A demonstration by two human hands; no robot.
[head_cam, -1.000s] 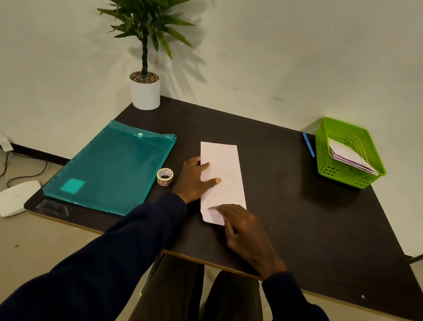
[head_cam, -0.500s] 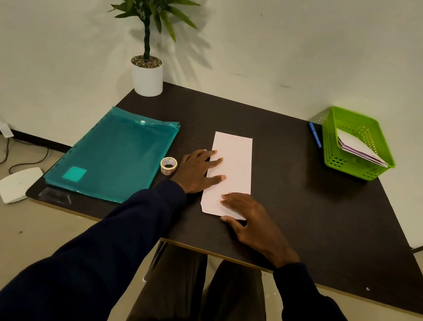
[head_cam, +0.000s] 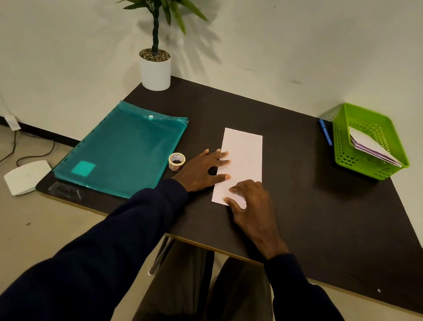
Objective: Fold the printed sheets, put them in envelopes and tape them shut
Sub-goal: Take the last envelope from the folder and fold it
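Note:
A long white folded sheet [head_cam: 243,153] lies flat on the dark table [head_cam: 306,204], its long side running away from me. My left hand [head_cam: 201,171] rests flat at the sheet's left edge, fingers spread, fingertips on the paper. My right hand [head_cam: 251,208] presses on the sheet's near end, fingers bent, covering the near right corner. A small roll of tape [head_cam: 176,161] stands just left of my left hand. Neither hand grips anything.
A teal plastic folder [head_cam: 123,149] lies on the table's left part. A green basket [head_cam: 367,142] with envelopes stands at the far right, a blue pen [head_cam: 325,131] beside it. A potted plant [head_cam: 154,70] stands at the far left corner.
The view has shifted, so the sheet now looks straight. My right hand has slid up onto the sheet's near end. My left hand stays at the left edge.

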